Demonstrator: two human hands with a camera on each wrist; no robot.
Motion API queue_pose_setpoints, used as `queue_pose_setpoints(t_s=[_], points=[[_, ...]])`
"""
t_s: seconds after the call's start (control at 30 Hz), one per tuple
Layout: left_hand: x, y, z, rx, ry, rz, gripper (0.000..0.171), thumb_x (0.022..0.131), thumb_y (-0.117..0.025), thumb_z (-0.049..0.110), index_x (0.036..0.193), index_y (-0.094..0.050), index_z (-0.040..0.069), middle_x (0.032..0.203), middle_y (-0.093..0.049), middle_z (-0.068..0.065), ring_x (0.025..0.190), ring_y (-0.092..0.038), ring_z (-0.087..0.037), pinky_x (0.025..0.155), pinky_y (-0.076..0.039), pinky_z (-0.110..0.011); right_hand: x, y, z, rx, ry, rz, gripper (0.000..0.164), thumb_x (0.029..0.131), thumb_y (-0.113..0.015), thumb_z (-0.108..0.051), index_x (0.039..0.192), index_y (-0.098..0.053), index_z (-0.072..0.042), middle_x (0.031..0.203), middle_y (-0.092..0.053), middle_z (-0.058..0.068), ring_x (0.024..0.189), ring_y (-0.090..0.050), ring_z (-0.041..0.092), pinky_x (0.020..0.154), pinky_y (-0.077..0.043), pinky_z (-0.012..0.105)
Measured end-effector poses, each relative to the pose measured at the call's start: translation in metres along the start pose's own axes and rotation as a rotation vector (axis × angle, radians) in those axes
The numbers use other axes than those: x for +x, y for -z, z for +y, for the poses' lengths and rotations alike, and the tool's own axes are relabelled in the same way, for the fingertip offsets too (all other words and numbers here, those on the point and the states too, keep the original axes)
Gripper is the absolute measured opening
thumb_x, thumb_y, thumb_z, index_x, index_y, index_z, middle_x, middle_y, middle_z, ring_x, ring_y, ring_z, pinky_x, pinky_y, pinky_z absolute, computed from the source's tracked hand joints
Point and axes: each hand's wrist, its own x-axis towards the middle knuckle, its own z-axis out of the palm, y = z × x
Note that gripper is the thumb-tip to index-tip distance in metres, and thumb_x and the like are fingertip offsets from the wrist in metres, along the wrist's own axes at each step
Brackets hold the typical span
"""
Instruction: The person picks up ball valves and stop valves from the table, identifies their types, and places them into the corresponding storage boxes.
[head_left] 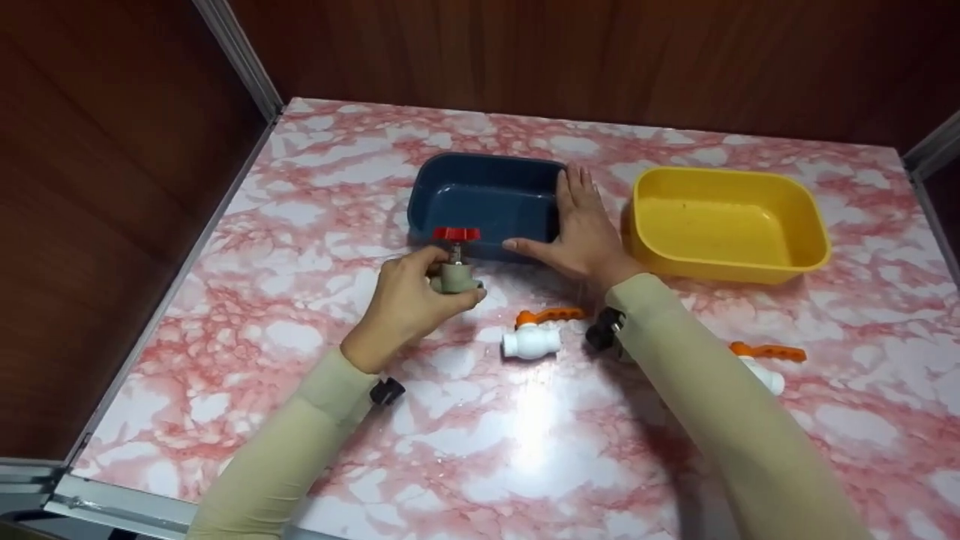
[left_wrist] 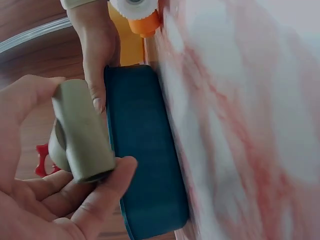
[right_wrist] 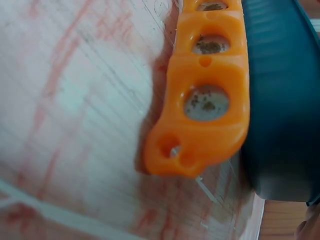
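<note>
My left hand point(head_left: 409, 296) holds a grey-green valve point(head_left: 457, 279) with a red handle point(head_left: 456, 233) on top, just in front of the dark blue basin point(head_left: 480, 253). In the left wrist view the valve body point(left_wrist: 85, 132) lies between thumb and fingers. My right hand point(head_left: 589, 232) rests on the basin's right end, fingers straight along the rim and thumb on the near edge. A white ball valve point(head_left: 532, 342) with an orange lever point(head_left: 559, 314) lies on the table between the forearms. That lever point(right_wrist: 220, 142) looms large in the right wrist view.
A yellow basin point(head_left: 735, 270) stands right of the blue one. Another white ball valve point(head_left: 765, 376) with an orange lever lies beyond my right sleeve, which partly hides it. The marbled table point(head_left: 300, 217) is bounded by dark wood panels point(head_left: 562, 60) at the back and left.
</note>
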Motion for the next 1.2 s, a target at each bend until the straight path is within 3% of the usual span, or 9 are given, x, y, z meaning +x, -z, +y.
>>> queue_pose_setpoints(t_s=[0.2,0.37,0.53,0.73,0.87,1.07,1.2], points=[[0.011,-0.005,0.006,-0.102,-0.049,0.052,0.057,0.090,-0.100,0.039,0.131,-0.079,0.005,0.127,-0.085,-0.016,0.113,-0.085,-0.033,0.100,-0.071,-0.050,-0.003,-0.003,0.001,0.009,-0.008,0.001,0.147,0.092,-0.062,-0.099,0.186,0.006,-0.010,0.198,0.013,0.011,0.186,0.012,0.037,0.151,-0.006,0.065],[0.022,-0.009,0.008,-0.139,-0.102,0.121,0.058,0.090,-0.099,0.037,0.134,-0.080,0.004,0.122,-0.087,-0.017,0.105,-0.081,-0.034,0.093,-0.066,-0.046,-0.004,-0.004,0.002,0.007,-0.002,0.005,0.148,0.091,-0.060,-0.102,0.186,0.006,-0.009,0.198,0.013,0.012,0.186,0.012,0.038,0.150,-0.006,0.066],[0.035,-0.012,0.011,-0.180,-0.166,0.181,0.058,0.090,-0.100,0.033,0.133,-0.079,0.001,0.122,-0.087,-0.020,0.109,-0.082,-0.035,0.094,-0.064,-0.045,-0.004,-0.004,0.004,0.002,0.006,0.013,0.153,0.087,-0.057,-0.107,0.186,0.005,-0.007,0.198,0.012,0.015,0.186,0.011,0.039,0.151,-0.005,0.065],[0.052,-0.012,0.013,-0.226,-0.201,0.214,0.056,0.089,-0.102,0.031,0.132,-0.081,0.002,0.121,-0.087,-0.019,0.112,-0.081,-0.032,0.094,-0.063,-0.039,-0.001,-0.002,0.003,0.008,0.001,-0.001,0.148,0.092,-0.062,-0.099,0.186,0.007,-0.007,0.197,0.014,0.013,0.186,0.012,0.037,0.151,-0.004,0.062],[0.064,-0.010,0.016,-0.238,-0.201,0.221,0.054,0.090,-0.101,0.031,0.132,-0.081,0.004,0.121,-0.086,-0.018,0.112,-0.081,-0.031,0.095,-0.064,-0.039,0.000,-0.001,0.001,0.002,-0.008,-0.004,0.147,0.092,-0.064,-0.097,0.186,0.007,-0.008,0.197,0.014,0.011,0.186,0.012,0.037,0.151,-0.004,0.061],[0.079,-0.006,0.021,-0.265,-0.127,0.172,0.061,0.094,-0.099,0.037,0.142,-0.077,0.007,0.132,-0.082,-0.016,0.119,-0.076,-0.027,0.100,-0.065,-0.042,0.000,0.001,0.000,-0.005,-0.023,-0.019,0.146,0.093,-0.064,-0.096,0.186,0.009,-0.010,0.197,0.016,0.011,0.186,0.013,0.037,0.151,-0.004,0.062],[0.090,-0.004,0.024,-0.256,-0.116,0.167,0.061,0.095,-0.098,0.038,0.143,-0.077,0.009,0.135,-0.082,-0.015,0.122,-0.076,-0.027,0.104,-0.066,-0.045,0.001,0.002,0.000,-0.012,-0.018,-0.015,0.145,0.094,-0.064,-0.095,0.186,0.009,-0.010,0.197,0.017,0.011,0.186,0.012,0.038,0.151,-0.002,0.064]])
